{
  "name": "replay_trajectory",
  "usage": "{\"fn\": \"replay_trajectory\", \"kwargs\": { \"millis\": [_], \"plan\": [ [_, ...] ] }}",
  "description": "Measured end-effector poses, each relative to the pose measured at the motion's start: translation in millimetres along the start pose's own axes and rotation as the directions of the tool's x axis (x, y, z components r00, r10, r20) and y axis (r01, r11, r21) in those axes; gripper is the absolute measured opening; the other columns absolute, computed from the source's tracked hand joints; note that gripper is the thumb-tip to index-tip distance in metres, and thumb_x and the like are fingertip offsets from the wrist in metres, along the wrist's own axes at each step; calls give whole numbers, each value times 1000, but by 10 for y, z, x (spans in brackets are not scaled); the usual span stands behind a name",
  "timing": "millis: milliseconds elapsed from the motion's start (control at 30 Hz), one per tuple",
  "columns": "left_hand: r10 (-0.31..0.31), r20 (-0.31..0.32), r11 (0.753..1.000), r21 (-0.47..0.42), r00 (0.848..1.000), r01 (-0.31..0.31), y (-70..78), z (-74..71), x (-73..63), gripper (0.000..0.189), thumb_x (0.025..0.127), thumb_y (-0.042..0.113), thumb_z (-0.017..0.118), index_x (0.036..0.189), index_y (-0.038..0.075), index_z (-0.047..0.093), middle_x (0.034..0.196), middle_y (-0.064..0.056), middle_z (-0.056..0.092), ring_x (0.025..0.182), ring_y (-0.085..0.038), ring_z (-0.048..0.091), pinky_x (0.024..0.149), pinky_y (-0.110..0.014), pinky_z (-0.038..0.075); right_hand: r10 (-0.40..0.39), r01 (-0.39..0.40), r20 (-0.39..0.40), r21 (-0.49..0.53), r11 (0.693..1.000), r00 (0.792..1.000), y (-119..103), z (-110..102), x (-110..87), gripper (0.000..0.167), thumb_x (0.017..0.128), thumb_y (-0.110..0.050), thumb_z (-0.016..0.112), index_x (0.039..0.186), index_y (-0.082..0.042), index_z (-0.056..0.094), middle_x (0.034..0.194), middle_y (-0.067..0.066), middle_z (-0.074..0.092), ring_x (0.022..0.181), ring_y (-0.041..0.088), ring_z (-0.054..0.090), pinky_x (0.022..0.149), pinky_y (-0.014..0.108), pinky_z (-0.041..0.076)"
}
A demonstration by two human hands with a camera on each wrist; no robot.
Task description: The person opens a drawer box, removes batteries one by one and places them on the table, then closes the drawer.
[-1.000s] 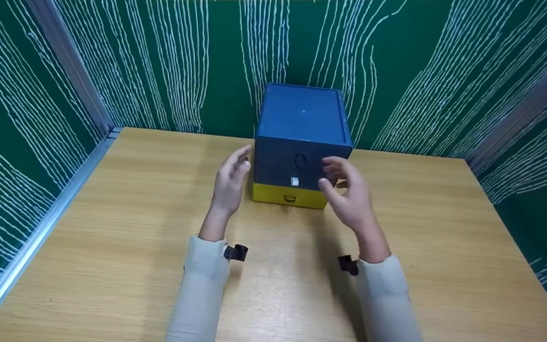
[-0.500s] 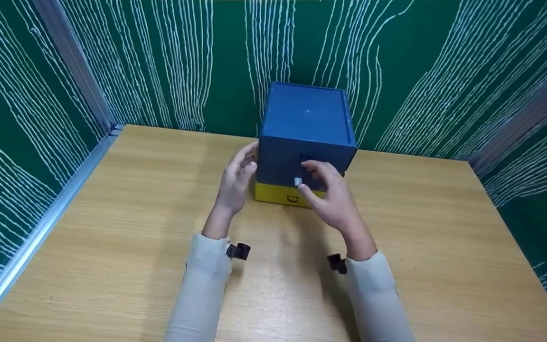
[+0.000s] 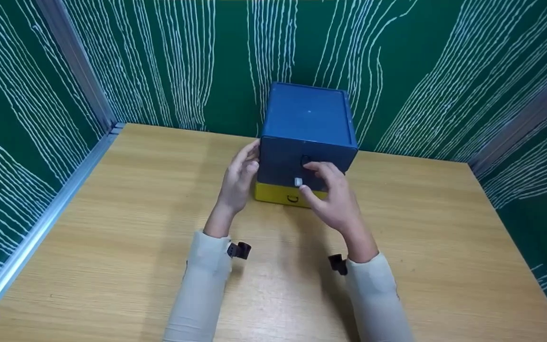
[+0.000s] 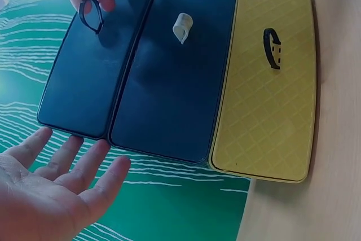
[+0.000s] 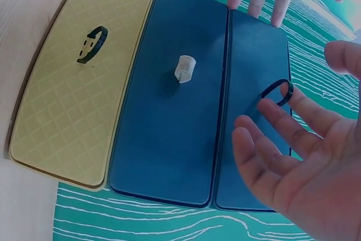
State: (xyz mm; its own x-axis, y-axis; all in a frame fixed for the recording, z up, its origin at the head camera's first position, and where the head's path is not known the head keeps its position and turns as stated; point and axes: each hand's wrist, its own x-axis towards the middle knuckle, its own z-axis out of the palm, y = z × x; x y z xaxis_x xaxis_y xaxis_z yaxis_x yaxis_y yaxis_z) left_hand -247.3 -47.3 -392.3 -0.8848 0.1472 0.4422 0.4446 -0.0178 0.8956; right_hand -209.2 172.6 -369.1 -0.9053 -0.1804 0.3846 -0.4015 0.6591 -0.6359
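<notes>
A blue drawer unit (image 3: 309, 114) stands at the back of the table, its two blue drawers above a yellow one (image 4: 265, 111). All drawers look closed. On the top drawer (image 4: 84, 83) is a black loop pull (image 5: 290, 92); the middle drawer (image 5: 169, 128) carries a white tab (image 5: 185, 68). My right hand (image 3: 333, 199) is at the loop, fingertips touching or just inside it, thumb held apart. Along the unit's left side, my left hand (image 3: 236, 185) has its fingers extended, tips at the edge of the top drawer; firm contact cannot be made out.
The wooden table (image 3: 126, 228) extends to both sides and in front of the unit. Green walls with white wavy lines (image 3: 226, 61) close in the back and sides. A black handle (image 4: 269, 49) sits on the yellow drawer. Each sleeve bears a black wrist camera (image 3: 242, 250).
My right hand has moved left from the unit's right edge to the loop pull. My left hand has come slightly closer to the unit's left side. The drawers have not moved.
</notes>
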Motion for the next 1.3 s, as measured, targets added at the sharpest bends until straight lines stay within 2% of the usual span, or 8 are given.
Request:
{"fn": "replay_trajectory", "kwargs": {
  "millis": [133, 300, 400, 467, 633, 900, 1100, 1300],
  "plan": [
    [-5, -2, 1000, 11, 1000, 5, 12, 3, 6, 93, 84, 77, 41, 148, 9, 36, 150, -9, 41, 135, -24, 41, 112, -44, 36, 6, -6, 8, -21, 1000, 1000, -26, -32, -9, 40, 89, -28, 64, 127, -16, 58, 131, 3, 55, 117, 24, 52, 94, 49, 51],
    [-17, -3, 1000, 18, 1000, 17, 15, 2, 13, 101, 78, 83, 40, 148, 10, 36, 150, -8, 40, 133, -24, 42, 110, -44, 37, -37, 37, 3, -44, 998, 999, -58, -61, -24, 37, 89, -26, 65, 123, -12, 61, 125, 5, 59, 111, 25, 55, 90, 47, 53],
    [-13, 3, 1000, 19, 1000, 13, 7, -5, 9, 98, 80, 80, 42, 148, 9, 36, 150, -10, 40, 132, -27, 43, 110, -45, 38, -71, 71, -2, -49, 996, 997, -66, -75, -39, 34, 89, -25, 65, 119, -9, 62, 120, 6, 62, 107, 26, 56, 87, 47, 54],
    [-11, 8, 1000, 12, 1000, 11, -1, -10, 10, 89, 85, 72, 43, 148, 9, 36, 150, -11, 40, 131, -28, 43, 109, -46, 38, -83, 82, -5, -53, 995, 997, -72, -89, -53, 32, 89, -25, 65, 116, -9, 64, 117, 7, 64, 104, 26, 57, 86, 46, 54],
    [-17, 12, 1000, 3, 1000, 17, 0, -16, 11, 73, 90, 54, 43, 148, 11, 36, 151, -10, 39, 132, -28, 43, 110, -45, 38, -90, 90, -1, -79, 993, 996, -117, -136, -89, 28, 88, -26, 66, 111, -10, 66, 112, 5, 66, 99, 24, 59, 84, 44, 54],
    [3, 16, 1000, 7, 1000, -3, -4, -14, 4, 77, 88, 59, 44, 148, 10, 36, 150, -11, 39, 132, -31, 43, 109, -47, 38, -93, 95, 18, -104, 990, 995, -191, -187, -146, 23, 86, -24, 68, 104, -11, 69, 106, 6, 69, 94, 24, 63, 83, 42, 54],
    [-11, 8, 1000, 26, 1000, 11, -2, 3, -11, 68, 90, 46, 42, 148, 13, 37, 150, -10, 40, 131, -30, 44, 108, -46, 39, -86, 89, 26, -139, 986, 996, -221, -214, -189, 22, 85, -27, 68, 101, -12, 71, 102, 4, 70, 92, 22, 62, 75, 36, 54],
    [-23, -10, 999, 44, 1000, 24, -3, 11, -9, 66, 89, 45, 41, 148, 14, 37, 149, -8, 41, 131, -27, 44, 108, -45, 40, -93, 97, 35, -153, 983, 995, -287, -258, -230, 21, 85, -26, 67, 97, -10, 72, 95, 3, 71, 85, 18, 62, 69, 33, 53]
  ]
}}
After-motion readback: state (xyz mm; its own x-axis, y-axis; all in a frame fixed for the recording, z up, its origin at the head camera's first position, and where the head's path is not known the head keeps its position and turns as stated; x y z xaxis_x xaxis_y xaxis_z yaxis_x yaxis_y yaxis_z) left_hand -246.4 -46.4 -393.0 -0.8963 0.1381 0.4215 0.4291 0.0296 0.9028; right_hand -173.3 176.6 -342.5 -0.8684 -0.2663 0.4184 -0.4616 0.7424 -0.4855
